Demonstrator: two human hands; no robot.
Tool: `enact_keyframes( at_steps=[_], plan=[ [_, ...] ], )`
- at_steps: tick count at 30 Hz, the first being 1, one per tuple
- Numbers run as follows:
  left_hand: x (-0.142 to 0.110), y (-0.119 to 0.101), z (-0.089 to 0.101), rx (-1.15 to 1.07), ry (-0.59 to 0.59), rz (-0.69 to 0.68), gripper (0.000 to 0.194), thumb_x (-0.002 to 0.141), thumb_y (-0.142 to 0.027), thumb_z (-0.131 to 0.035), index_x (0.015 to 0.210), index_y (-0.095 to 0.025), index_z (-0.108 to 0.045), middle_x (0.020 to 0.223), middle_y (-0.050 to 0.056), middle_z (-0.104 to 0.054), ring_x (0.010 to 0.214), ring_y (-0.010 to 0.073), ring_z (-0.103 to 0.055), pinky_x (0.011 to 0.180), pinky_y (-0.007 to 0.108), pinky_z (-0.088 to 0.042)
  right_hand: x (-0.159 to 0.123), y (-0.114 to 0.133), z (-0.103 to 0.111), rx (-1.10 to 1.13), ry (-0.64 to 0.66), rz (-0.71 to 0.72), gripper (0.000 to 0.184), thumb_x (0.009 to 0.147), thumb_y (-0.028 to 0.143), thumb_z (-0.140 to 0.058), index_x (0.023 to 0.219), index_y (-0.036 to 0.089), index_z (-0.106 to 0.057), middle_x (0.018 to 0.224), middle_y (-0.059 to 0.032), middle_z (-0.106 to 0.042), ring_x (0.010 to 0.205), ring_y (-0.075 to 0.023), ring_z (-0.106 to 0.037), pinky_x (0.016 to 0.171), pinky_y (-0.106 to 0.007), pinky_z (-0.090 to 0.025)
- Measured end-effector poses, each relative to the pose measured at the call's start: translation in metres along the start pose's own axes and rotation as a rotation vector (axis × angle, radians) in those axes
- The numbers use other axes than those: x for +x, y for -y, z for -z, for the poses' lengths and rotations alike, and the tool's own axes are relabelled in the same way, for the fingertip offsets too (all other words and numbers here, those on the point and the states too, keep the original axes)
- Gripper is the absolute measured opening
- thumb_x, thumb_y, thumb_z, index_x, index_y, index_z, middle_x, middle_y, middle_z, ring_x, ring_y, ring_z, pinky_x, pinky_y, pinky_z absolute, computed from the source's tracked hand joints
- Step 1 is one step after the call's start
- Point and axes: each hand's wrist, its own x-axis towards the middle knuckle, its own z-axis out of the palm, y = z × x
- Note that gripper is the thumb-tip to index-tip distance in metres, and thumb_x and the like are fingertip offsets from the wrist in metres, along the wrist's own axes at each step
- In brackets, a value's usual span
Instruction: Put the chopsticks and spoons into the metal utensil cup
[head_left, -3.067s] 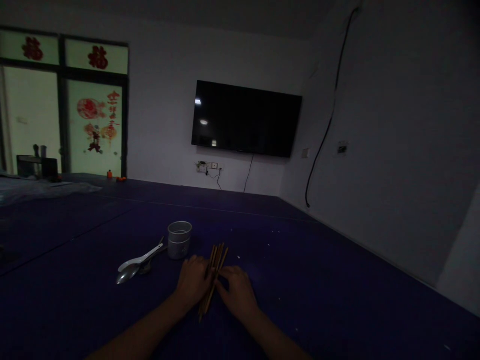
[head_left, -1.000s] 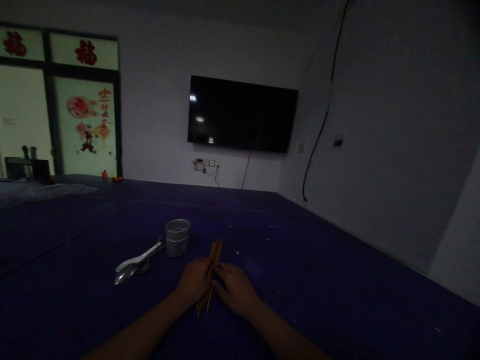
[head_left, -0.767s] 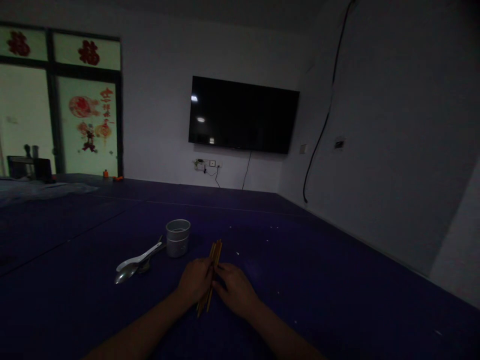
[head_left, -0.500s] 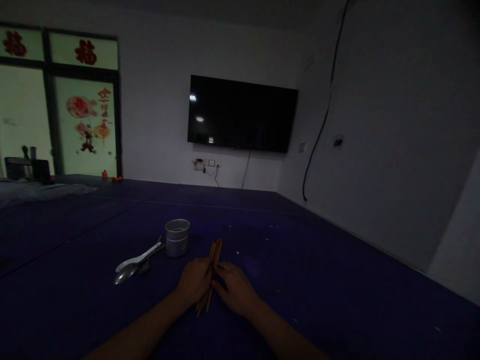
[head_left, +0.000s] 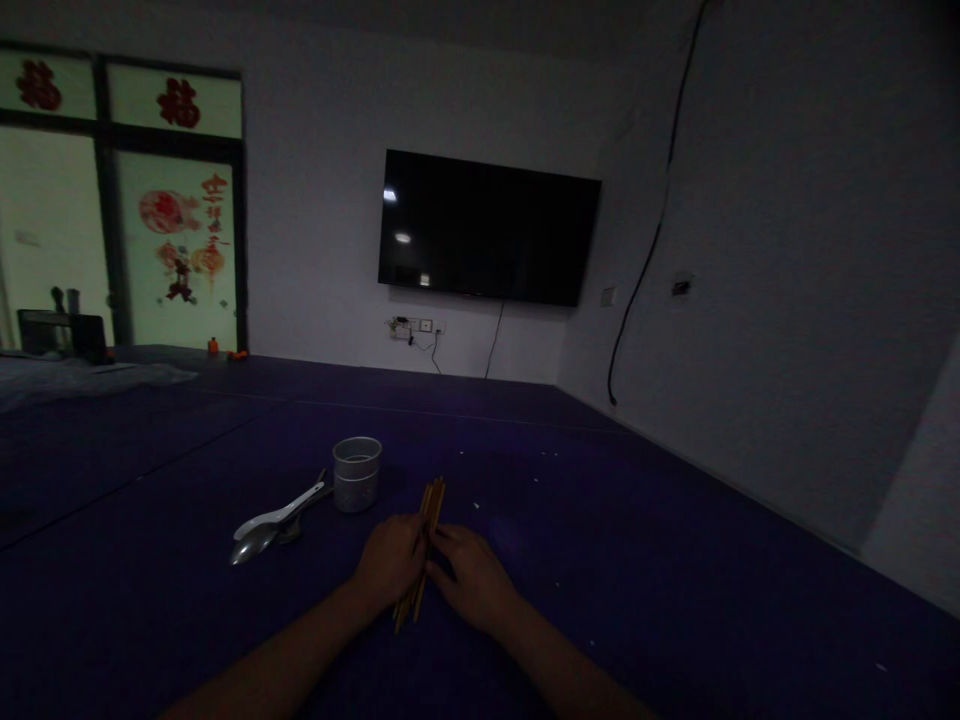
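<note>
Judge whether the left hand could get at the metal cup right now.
Probably yes: the cup stands just beyond the left hand with nothing between, though that hand would likely have to leave the chopsticks.

sticks: partly behind left hand | forearms: cut by bottom edge
</note>
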Motion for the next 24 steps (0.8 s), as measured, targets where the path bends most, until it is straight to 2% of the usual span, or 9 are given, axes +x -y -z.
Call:
enact_keyframes(
  at_steps=[8, 18, 24],
  plan=[
    [0.0007, -0.0014, -0.0003, -0.006, 0.014, -0.013, 0.031, 0.087, -0.019, -0.037, 0.109, -0.019, -0.059, 0.105, 0.01, -0.067, 0.097, 0.02, -0.062, 0.084, 0.03, -0.044, -0.001, -0.0045, -0.0004, -0.039, 0.012, 0.037, 0.037, 0.089, 0.028, -0.047, 0.124, 0.02, -0.054, 0.123, -0.0099, -0.059, 0.114, -0.0241, -0.053, 0.097, -0.036, -0.038],
    [0.0003, -0.0054, 0.0022, 0.037, 0.03, 0.005, 0.027, 0.087, -0.017, -0.037, 0.1, -0.017, -0.061, 0.104, 0.009, -0.067, 0.096, 0.0194, -0.062, 0.083, 0.029, -0.044, -0.0017, -0.0035, 0.0028, -0.058, 0.029, 0.039, 0.037, 0.089, 0.028, -0.046, 0.124, 0.019, -0.054, 0.123, -0.0106, -0.058, 0.115, -0.0245, -0.052, 0.097, -0.037, -0.038],
    [0.0006, -0.0046, 0.0006, 0.012, 0.028, 0.01, 0.03, 0.088, -0.02, -0.035, 0.106, -0.018, -0.06, 0.106, 0.01, -0.067, 0.096, 0.0204, -0.061, 0.083, 0.031, -0.044, -0.0022, -0.0042, 0.0012, -0.065, 0.018, 0.018, 0.039, 0.09, 0.029, -0.046, 0.127, 0.019, -0.053, 0.126, -0.011, -0.057, 0.115, -0.0246, -0.052, 0.097, -0.037, -0.038]
  ],
)
